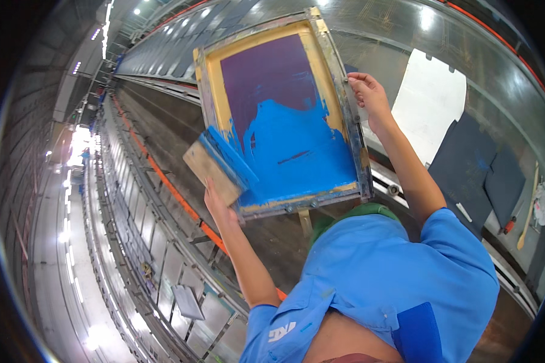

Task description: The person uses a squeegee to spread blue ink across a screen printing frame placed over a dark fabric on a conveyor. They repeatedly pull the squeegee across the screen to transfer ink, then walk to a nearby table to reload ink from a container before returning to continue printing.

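A screen printing frame [340,91] is in front of me, its edges marked with tape and dried ink. Blue ink [303,142] spreads over the lower half of its mesh, while the upper part shows a dark purple rectangle [266,69]. My left hand [219,204] is closed on the wooden handle of a squeegee [211,170]. The squeegee is tilted over the frame's lower left corner, its blade coated in blue ink. At the right side rail, the bent fingers of my right hand [369,100] close on the frame's edge.
Right of the frame, a white sheet [430,91] and dark panels [469,160] lie on a long table. A wooden stick [528,209] and a red-handled tool [510,225] lie farther right. An orange-edged rail [166,181] and another long table run along my left.
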Demonstrator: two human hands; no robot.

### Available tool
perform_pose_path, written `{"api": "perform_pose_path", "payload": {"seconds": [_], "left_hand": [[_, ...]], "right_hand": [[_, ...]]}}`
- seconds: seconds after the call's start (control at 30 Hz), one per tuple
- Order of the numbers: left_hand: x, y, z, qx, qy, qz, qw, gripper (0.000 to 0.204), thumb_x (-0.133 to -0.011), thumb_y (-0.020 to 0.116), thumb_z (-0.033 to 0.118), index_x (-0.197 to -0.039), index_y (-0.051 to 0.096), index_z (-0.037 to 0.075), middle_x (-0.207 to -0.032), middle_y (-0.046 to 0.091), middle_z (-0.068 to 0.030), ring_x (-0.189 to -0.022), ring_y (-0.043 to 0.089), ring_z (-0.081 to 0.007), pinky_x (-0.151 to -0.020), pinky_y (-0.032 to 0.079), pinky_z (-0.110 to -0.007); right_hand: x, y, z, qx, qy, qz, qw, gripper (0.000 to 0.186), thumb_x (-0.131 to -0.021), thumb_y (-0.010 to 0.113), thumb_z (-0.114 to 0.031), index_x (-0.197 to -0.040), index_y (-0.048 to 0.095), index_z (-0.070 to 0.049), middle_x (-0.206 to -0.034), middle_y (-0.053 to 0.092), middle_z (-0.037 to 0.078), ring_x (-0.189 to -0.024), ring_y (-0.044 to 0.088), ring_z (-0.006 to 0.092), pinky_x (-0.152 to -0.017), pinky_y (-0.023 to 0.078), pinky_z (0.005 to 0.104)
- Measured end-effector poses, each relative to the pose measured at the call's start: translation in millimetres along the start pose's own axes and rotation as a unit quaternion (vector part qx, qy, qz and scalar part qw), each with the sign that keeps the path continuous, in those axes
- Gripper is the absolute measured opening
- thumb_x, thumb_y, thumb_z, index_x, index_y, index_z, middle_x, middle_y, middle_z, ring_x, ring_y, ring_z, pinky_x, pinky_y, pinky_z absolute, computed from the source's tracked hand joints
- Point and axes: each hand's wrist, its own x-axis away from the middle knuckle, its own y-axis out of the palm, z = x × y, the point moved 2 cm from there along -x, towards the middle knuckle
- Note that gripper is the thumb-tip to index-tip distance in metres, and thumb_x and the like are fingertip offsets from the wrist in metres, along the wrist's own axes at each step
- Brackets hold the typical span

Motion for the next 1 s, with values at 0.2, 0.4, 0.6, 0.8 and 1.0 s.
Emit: {"api": "perform_pose_path", "payload": {"seconds": [0.2,0.4,0.6,0.8,1.0], "left_hand": [[-161.0,106.9,-45.7,-0.002,-0.075,-0.172,0.982,0.057,-0.103,0.060,0.037,-0.139,0.052,-0.007,-0.132,0.063,-0.0154,-0.115,0.065,-0.0251,-0.097,0.053,-0.039],[-300.4,200.0,-128.2,-0.047,-0.180,-0.317,0.930,0.059,-0.102,0.062,0.043,-0.134,0.056,-0.006,-0.126,0.067,-0.0141,-0.110,0.067,-0.0220,-0.093,0.054,-0.037],[-358.4,252.5,-210.0,-0.098,-0.296,-0.384,0.869,0.060,-0.101,0.062,0.045,-0.132,0.057,-0.006,-0.123,0.067,-0.0150,-0.108,0.067,-0.0228,-0.092,0.053,-0.037],[-388.0,247.2,-244.2,-0.114,-0.339,-0.419,0.834,0.061,-0.102,0.059,0.045,-0.133,0.056,-0.007,-0.126,0.066,-0.0154,-0.111,0.066,-0.0248,-0.095,0.052,-0.038],[-386.1,237.7,-245.9,-0.154,-0.286,-0.424,0.846,0.062,-0.102,0.059,0.048,-0.132,0.056,-0.006,-0.125,0.065,-0.0146,-0.113,0.064,-0.0230,-0.096,0.050,-0.038]], "right_hand": [[-82.2,-31.4,23.0,0.093,-0.083,0.160,0.979,0.028,-0.095,0.068,-0.020,-0.120,0.065,-0.006,-0.091,0.065,0.001,-0.078,0.052,0.0091,-0.070,0.042,0.0258],[-145.4,-62.2,85.5,0.235,-0.141,0.330,0.904,0.039,-0.090,0.073,-0.020,-0.126,0.062,-0.007,-0.104,0.066,0.009,-0.088,0.059,0.0141,-0.076,0.047,0.0288],[-159.1,-106.9,156.8,0.304,-0.160,0.440,0.830,0.046,-0.089,0.073,-0.012,-0.132,0.057,-0.007,-0.094,0.067,0.009,-0.077,0.060,0.0134,-0.069,0.047,0.0264],[-154.1,-99.3,174.8,0.345,-0.076,0.480,0.803,0.047,-0.085,0.075,-0.017,-0.128,0.062,-0.006,-0.086,0.068,0.009,-0.076,0.062,0.0178,-0.075,0.050,0.0322],[-155.4,-84.6,181.0,0.335,-0.066,0.495,0.799,0.047,-0.085,0.074,-0.022,-0.129,0.063,-0.009,-0.090,0.071,0.012,-0.081,0.066,0.0228,-0.079,0.052,0.0369]]}}
